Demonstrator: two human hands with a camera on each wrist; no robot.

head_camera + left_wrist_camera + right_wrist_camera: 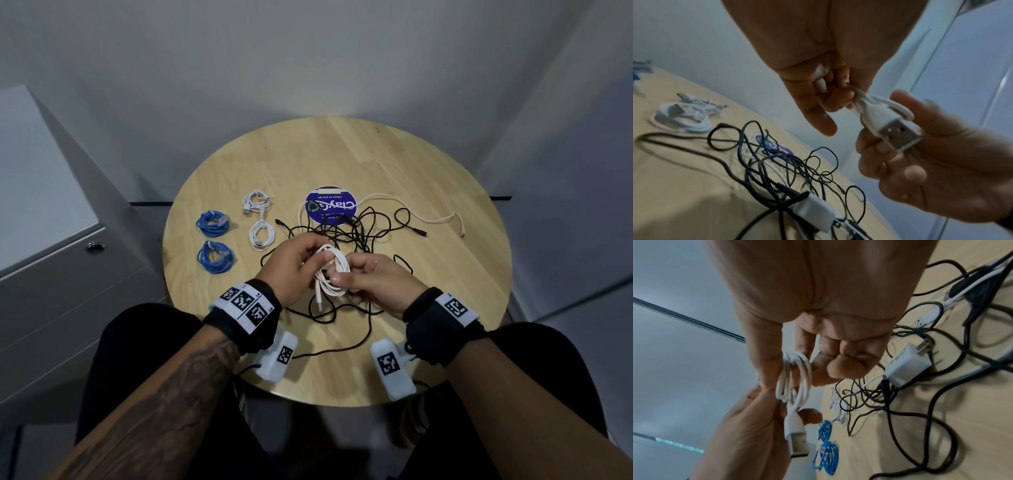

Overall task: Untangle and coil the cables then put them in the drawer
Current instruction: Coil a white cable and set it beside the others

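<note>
A white cable (331, 274), wound into a small coil, is held above the near middle of the round table (445, 171). It is gripped by the left hand (291, 267) with curled fingers, and by the right hand (371, 279), whose thumb and forefinger pinch the loops.

Only the wrist views show the plug: in the left wrist view a USB plug (898, 136) on the coil's free end is seen lying against the right hand's fingers (908, 175); in the right wrist view the same plug (797, 444) hangs below the loops (795, 378).

A white charger block (906, 365) with two prongs, lying among the black cables (346, 233), is plain in the right wrist view but hidden behind the hands in the head view.

The head view alone gives the layout: two blue coils (214, 240) near the left edge, two white coils (260, 219) just right of them, a purple round sticker (330, 205) at the centre, and a loose white cable (428, 216) toward the right edge. A grey drawer cabinet (51, 257) stands left of the table.
</note>
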